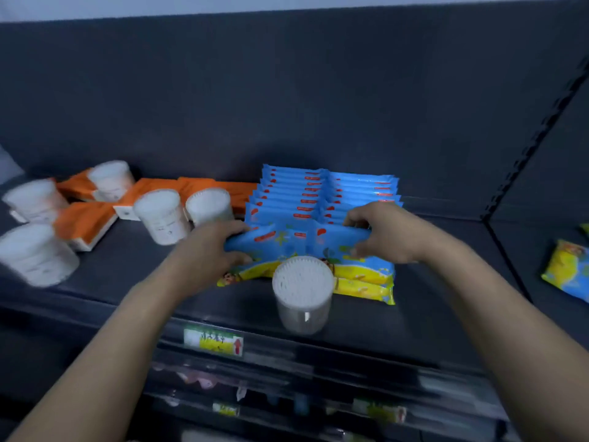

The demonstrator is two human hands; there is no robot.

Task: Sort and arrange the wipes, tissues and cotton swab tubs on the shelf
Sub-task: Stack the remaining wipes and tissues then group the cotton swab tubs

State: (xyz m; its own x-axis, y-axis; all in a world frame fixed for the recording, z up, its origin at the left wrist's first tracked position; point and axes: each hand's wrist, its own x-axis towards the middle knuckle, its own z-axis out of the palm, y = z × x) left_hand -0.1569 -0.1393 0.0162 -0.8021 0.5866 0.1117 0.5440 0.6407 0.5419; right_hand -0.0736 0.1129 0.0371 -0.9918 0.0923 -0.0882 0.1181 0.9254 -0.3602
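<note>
**Hold.** Gripping the front wipes pack [287, 242] at both ends: left hand [207, 247] curling round the left end, right hand [382, 231] pinching the right end, with fingers bent over the top edge and thumb at the front. Holding it at the near end of the double row of blue wipes packs [318, 189], mid-shelf, over flatter packs with yellow edges showing beneath.

**Handling, as judged.** Treating the pack as light, soft and pliant, with a glossy film wrapper probably turning slippery under a loose grip. Taking it by the short ends or across the body, not by the crimped seams, and avoiding hard squeezing. Expecting sag in the middle under a one-ended grip.

**Surroundings.** Noting a cotton swab tub [302, 291] standing upright just in front of the held pack, near the front edge of the shelf [159, 282]. Judging it to be blocking any pull toward the body, and easy to knock off the edge. Noting further tubs [159, 215] scattered at the left among orange tissue packs [86, 221], not yet sorted, with the nearest ones blurred. Noting one stray wipes pack [567, 269] lying in the next bay to the right, beyond the upright [526, 154]. Passing over a price label [213, 341] on the rail below.
</note>
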